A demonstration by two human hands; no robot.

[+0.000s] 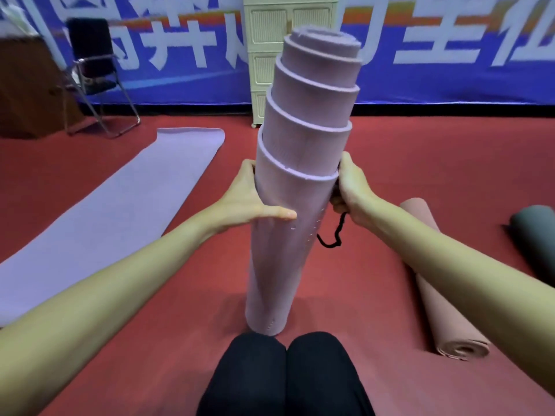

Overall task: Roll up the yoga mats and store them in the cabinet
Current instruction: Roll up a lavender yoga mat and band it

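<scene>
From the head view I see the rolled lilac mat (288, 223) standing on end on the red floor (375, 163) just beyond my knees (288, 370), its layers telescoped upward. My left hand (249, 199) grips its left side, thumb across the front. My right hand (348, 187) presses the right side, fingers curled on a black cord (333, 235). The cream cabinet (270, 55) stands far behind. A flat lilac mat (114, 211) lies left; a pink roll (438, 295) and grey roll (534, 232) lie right.
</scene>
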